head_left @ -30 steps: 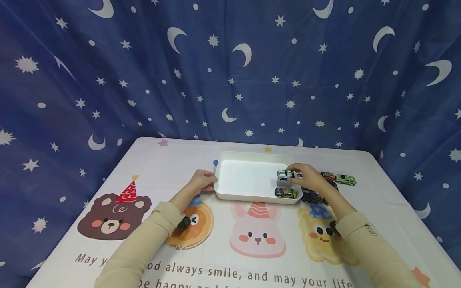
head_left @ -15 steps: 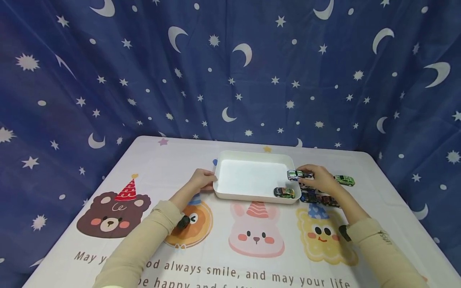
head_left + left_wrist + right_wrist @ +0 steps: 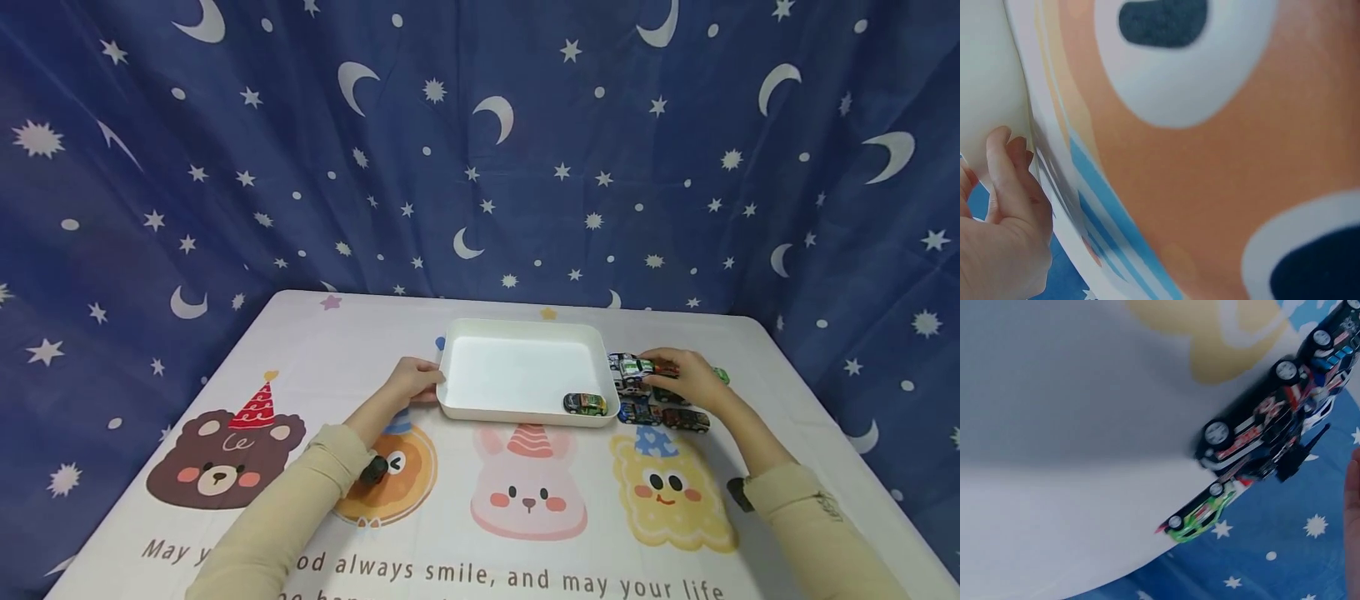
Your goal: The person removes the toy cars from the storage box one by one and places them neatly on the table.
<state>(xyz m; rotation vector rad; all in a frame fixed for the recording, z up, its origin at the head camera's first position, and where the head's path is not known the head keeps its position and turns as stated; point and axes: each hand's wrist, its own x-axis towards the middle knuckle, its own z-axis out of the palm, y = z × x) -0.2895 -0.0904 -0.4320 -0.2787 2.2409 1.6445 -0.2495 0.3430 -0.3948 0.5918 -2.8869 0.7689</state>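
Observation:
My left hand (image 3: 412,381) grips the left end of a shallow white tray (image 3: 495,415), its fingers (image 3: 1005,172) against the wall in the left wrist view. A dark toy car with green and orange (image 3: 585,404) sits in the tray's near right corner. Just outside the right wall, my right hand (image 3: 688,382) pinches a white and green toy car (image 3: 636,368) above other cars. A blue-black car (image 3: 639,412) and a dark red-black car (image 3: 686,419) stand in front of it. Only the edge of the right hand shows in the right wrist view.
A bright green toy car (image 3: 1200,520) stands at the far right of the group, partly behind the hand in the head view. The table's white cloth (image 3: 528,558) bears printed cartoon animals and lettering. A blue moon-and-star curtain (image 3: 480,167) hangs behind.
My right hand has carried the white and green car rightward, from over the tray's right end to the group of cars outside it. The left hand stays at the tray's left end.

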